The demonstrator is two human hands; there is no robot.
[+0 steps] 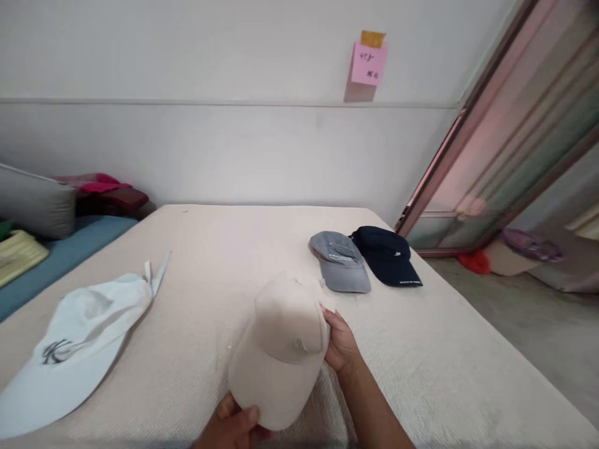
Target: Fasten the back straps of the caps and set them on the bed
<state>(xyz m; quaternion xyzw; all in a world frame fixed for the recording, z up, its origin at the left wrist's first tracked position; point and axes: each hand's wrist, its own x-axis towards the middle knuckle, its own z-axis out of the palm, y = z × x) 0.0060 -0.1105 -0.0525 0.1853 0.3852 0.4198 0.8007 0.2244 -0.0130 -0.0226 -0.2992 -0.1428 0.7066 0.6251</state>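
Observation:
A cream baseball cap is held between both hands above the near middle of the table, its brim pointing down towards me. My left hand pinches the brim's lower edge, thumb on top. At the cap's right side, my right hand grips the crown's edge, with part of its fingers hidden behind the fabric. A white cap with a dark spiky emblem and a loose strap lies at the left. Further back on the right, a grey cap lies beside a navy cap.
A cream textured cloth covers the table. Behind it stands a white wall with a taped pink note. A grey cushion sits on a blue surface at the left. A framed glass panel is at the right.

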